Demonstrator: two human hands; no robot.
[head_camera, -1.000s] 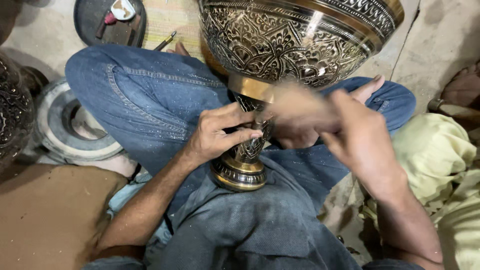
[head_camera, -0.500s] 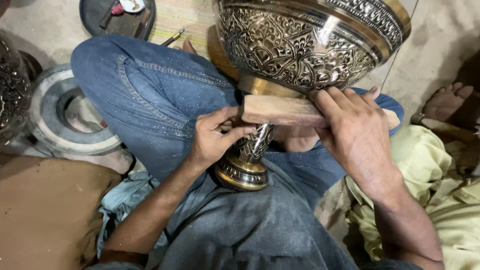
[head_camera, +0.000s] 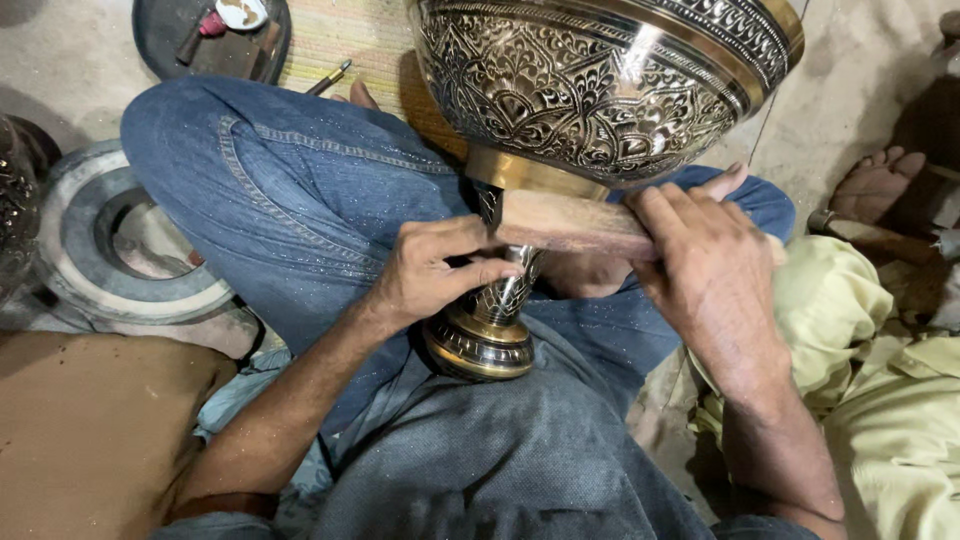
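Engraved brass goblet rests across the lap, stem between the hands. Left hand pinches the stem just under the bowl; right hand is closed around a wooden block lying against the stem. Best keep the block flat and the stem pinned firm.

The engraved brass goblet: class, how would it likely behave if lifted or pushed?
The goblet probably feels heavy, being all metal. Its wide bowl over a small foot suggests it tips easily. The polished surface may be slippery.
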